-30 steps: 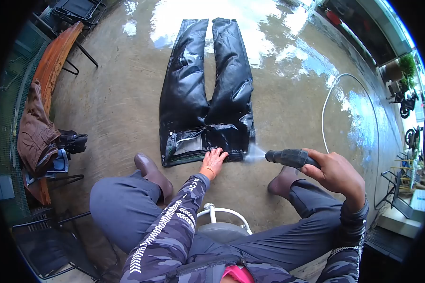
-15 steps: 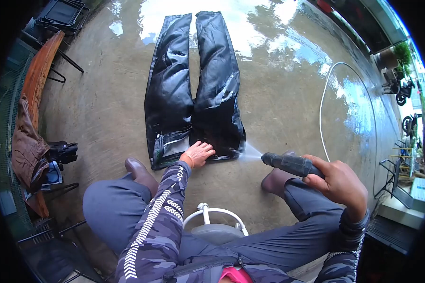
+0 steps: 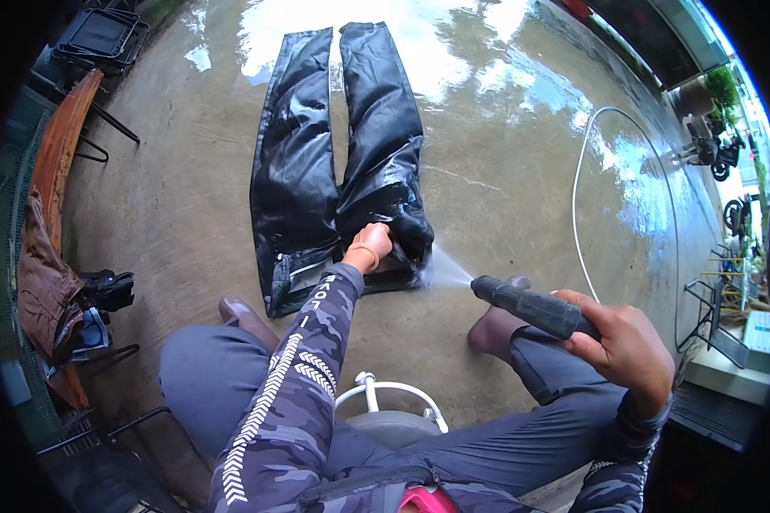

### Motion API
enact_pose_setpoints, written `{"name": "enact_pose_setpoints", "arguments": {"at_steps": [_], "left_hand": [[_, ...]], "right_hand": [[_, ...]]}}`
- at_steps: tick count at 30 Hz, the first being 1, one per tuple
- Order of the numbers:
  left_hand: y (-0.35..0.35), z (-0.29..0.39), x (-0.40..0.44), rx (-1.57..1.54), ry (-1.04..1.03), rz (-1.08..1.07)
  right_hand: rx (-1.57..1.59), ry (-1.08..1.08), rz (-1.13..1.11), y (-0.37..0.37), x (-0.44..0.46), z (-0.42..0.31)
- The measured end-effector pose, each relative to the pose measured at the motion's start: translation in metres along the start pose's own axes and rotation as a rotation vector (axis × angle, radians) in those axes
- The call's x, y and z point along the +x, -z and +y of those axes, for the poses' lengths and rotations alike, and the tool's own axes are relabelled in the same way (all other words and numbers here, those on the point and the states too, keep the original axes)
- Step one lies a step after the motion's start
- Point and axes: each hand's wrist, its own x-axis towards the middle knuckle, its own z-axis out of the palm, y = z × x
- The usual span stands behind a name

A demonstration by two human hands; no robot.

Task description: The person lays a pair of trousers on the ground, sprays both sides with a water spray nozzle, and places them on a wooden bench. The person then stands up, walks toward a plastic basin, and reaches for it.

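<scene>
Wet black trousers [image 3: 299, 162] lie flat on the concrete floor, waist end toward me and legs pointing away. My left hand [image 3: 373, 243] is on the upper part of the trousers, its fingers curled closed against the black cloth near the waist. My right hand [image 3: 629, 346] is wrapped round a black spray nozzle [image 3: 526, 305]. From its tip a fan of water [image 3: 447, 270] hits the right side of the waist. A pale lining shows at the open waist on the left.
A white hose [image 3: 580, 179] curves over the wet floor at right. At left stand a wooden bench [image 3: 64, 145] with brown clothing [image 3: 47, 286] and a folding chair [image 3: 101, 36]. My boots [image 3: 492, 329] flank the trousers. Motorbikes [image 3: 723, 158] stand far right.
My left hand has moved up from the waistband onto the trousers and its fingers have curled. The spray continues at the waist's right side. The view has shifted, so the trousers appear further left.
</scene>
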Motion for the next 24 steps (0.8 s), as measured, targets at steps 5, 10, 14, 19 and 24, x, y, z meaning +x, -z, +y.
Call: {"name": "enact_pose_setpoints", "arguments": {"at_steps": [5,10,14,19,24], "left_hand": [[0.005,0.005,0.02,0.008,0.074,-0.146],[0.009,-0.006,0.019,-0.052,0.014,-0.262],[0.012,-0.018,0.013,-0.173,-0.029,-0.262],[0.014,-0.032,0.005,-0.178,-0.128,-0.253],[0.022,-0.038,-0.004,-0.28,-0.076,-0.285]], "right_hand": [[-0.064,0.096,-0.123,-0.01,0.011,-0.017],[-0.034,0.16,-0.152,-0.019,0.019,-0.026],[0.024,0.235,-0.138,-0.022,0.017,-0.032],[0.051,0.272,-0.125,-0.022,0.009,-0.037],[0.007,0.248,-0.121,-0.019,0.002,-0.038]]}}
